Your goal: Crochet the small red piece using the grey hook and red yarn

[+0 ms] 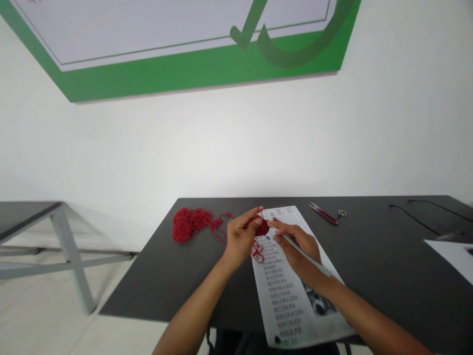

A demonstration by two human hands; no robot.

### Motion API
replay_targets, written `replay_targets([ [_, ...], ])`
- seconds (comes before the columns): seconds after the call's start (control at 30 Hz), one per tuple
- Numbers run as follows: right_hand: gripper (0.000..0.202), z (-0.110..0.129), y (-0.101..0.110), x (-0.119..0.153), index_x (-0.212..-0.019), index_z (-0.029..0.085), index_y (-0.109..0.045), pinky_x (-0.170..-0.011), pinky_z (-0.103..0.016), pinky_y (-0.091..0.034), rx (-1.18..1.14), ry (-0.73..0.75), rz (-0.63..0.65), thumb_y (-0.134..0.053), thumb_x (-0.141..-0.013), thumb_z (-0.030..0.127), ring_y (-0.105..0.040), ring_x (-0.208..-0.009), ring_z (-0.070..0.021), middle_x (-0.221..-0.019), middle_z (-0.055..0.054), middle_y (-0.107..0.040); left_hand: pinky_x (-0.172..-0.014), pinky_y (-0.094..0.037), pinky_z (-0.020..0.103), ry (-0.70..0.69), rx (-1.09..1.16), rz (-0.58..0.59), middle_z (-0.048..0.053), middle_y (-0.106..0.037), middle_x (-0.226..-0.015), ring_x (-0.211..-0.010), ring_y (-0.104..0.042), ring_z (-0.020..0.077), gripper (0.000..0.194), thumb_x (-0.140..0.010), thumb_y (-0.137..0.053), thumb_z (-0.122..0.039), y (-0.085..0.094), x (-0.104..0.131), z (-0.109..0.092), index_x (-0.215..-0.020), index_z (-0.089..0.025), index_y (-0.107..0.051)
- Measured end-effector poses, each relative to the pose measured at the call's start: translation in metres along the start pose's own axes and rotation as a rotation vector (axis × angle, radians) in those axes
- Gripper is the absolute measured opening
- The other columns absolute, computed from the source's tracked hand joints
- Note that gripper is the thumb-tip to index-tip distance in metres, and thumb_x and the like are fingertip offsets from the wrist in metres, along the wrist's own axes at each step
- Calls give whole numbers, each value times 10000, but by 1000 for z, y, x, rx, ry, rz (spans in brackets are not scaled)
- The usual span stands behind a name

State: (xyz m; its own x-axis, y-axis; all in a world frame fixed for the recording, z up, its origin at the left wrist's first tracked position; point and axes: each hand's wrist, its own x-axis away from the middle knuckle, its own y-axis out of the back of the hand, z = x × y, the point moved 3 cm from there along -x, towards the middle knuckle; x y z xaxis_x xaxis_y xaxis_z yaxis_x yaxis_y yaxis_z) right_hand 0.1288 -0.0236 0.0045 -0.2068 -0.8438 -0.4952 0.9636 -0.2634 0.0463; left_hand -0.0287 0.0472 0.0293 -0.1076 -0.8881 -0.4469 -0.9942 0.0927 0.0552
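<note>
My left hand (239,235) pinches a small red crochet piece (262,228), with red yarn running over its raised index finger. In my right hand (298,242) is a crochet hook (306,254) with a grey handle, its tip meeting the edge of the piece. Both hands are above a printed pattern sheet (281,296) lined with rows of text and a photo. Loose red yarn (257,252) dangles below the piece over the paper. A ball of red yarn (183,227) lies to the left, its tangled strand leading toward my left hand.
Thread snips (323,214) with red handles and a ring lie at the back of the dark table (155,281). Eyeglasses (449,235) and another white sheet (453,254) are at the right. A second table (27,217) stands at far left; a wall rises behind.
</note>
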Motion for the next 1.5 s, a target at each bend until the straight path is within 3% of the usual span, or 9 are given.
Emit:
replay_targets([
  [0.1, 136, 2, -1, 3, -983, 309, -709, -1121, -524, -504, 94, 68, 11, -657, -937, 426, -613, -1338, -290, -1215, -37, -783, -774, -617, 348, -21, -16, 1, 62, -820, -980, -833, -758, 229, 253, -800, -732, -259, 1, -1, -2, -1027, -194, -823],
  [0.27, 234, -5, -3, 8, -1010, 287, -679, -1147, -564, -458, -82, -86, -25, -642, -935, 505, -576, -1377, -307, -1251, -75, -765, -795, -614, 362, 21, 26, 10, 71, -819, -979, -864, -756, 235, 253, -791, -753, -276, -3, -3, 7, -1017, -185, -823],
  [0.57, 213, -13, -7, -14, -848, 268, -641, -1036, -550, -551, -666, -241, 78, -671, -928, 464, -767, -1042, -269, -1035, -31, -821, -786, -604, 350, 61, 114, 7, 97, -812, -923, -813, -743, 219, 258, -746, -809, -336, -3, -3, 17, -942, -169, -824],
  [0.73, 207, -23, -5, -20, -806, 275, -733, -853, -396, -622, -795, -308, 30, -793, -829, 472, -766, -879, -209, -903, 3, -817, -729, -589, 282, -1, 51, 60, 75, -806, -872, -761, -730, 188, 294, -771, -785, -299, -11, 6, 17, -1032, -164, -796],
  [0.93, 226, -24, -3, -14, -870, 286, -782, -808, -309, -603, -648, -240, -48, -788, -825, 507, -727, -886, -180, -911, -5, -779, -676, -587, 249, -274, -156, 92, 63, -812, -920, -714, -726, 156, 293, -860, -719, -284, -15, 19, 9, -1137, -198, -760],
  [1.1, 183, -14, 6, -12, -942, 289, -786, -879, -381, -584, -172, 39, -61, -681, -932, 439, -701, -977, -228, -1005, -40, -747, -710, -599, 261, -404, -213, 32, 58, -793, -872, -737, -721, 156, 323, -885, -701, -261, -19, 27, 6, -1202, -217, -744],
  [1.2, 171, -10, 9, -6, -1011, 309, -785, -848, -371, -589, 178, 207, -99, -627, -974, 364, -700, -957, -220, -1047, -44, -719, -799, -619, 319, -252, -64, 26, 85, -795, -1006, -868, -744, 193, 340, -887, -703, -291, -25, 31, 8, -1216, -214, -741],
  [1.37, 192, -8, 8, 4, -1075, 338, -779, -704, -321, -591, 385, 427, -82, -616, -977, 312, -703, -882, -199, -1046, -44, -690, -636, -622, 301, 296, 398, 101, 90, -792, -976, -722, -733, 181, 494, -816, -784, -461, -37, 35, 20, -1207, -164, -735],
  [1.5, 221, -1, 10, -4, -1058, 324, -767, -806, -340, -587, 261, 355, 13, -569, -1002, 404, -695, -937, -205, -1054, -47, -697, -681, -573, 251, 318, 532, 96, 67, -782, -886, -734, -702, 152, 442, -716, -879, -433, -33, 30, 21, -1044, -152, -784],
])
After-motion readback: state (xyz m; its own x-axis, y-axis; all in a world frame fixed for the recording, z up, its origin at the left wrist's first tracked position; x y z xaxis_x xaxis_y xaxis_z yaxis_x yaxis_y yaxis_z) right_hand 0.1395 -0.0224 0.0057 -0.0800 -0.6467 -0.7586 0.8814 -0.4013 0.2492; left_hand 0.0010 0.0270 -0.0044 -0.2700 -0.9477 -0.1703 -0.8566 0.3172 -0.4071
